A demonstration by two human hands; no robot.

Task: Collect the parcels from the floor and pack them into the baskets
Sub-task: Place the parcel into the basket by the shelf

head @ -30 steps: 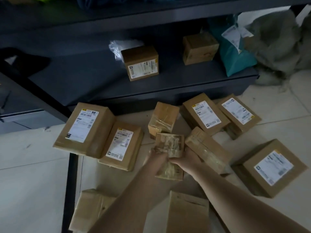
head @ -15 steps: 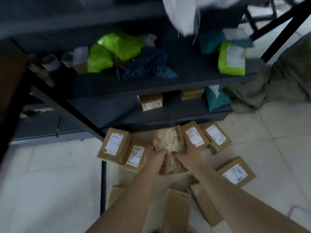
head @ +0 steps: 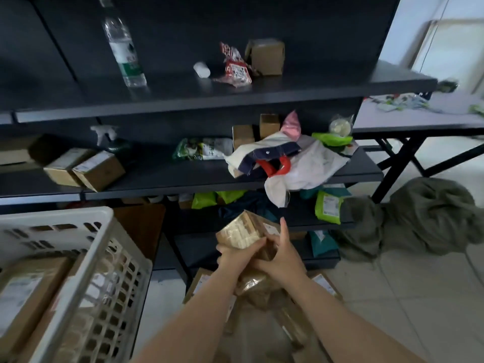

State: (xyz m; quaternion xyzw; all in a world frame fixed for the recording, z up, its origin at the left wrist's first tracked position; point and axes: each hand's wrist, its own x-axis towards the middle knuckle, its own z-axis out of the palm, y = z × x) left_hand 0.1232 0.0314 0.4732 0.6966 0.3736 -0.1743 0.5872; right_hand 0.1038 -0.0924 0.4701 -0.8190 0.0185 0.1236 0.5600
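Now both my left hand (head: 235, 255) and right hand (head: 281, 260) clasp the taped parcel (head: 242, 231); I should swing it level over the white basket (head: 86, 258) rim

No text can be read: the white labels on the cardboard parcels (head: 97, 166) and the bottle (head: 125, 51) are too blurred.

Dark shelving unit (head: 209, 100), pale tiled floor (head: 419, 297), folding table (head: 419, 121) right.
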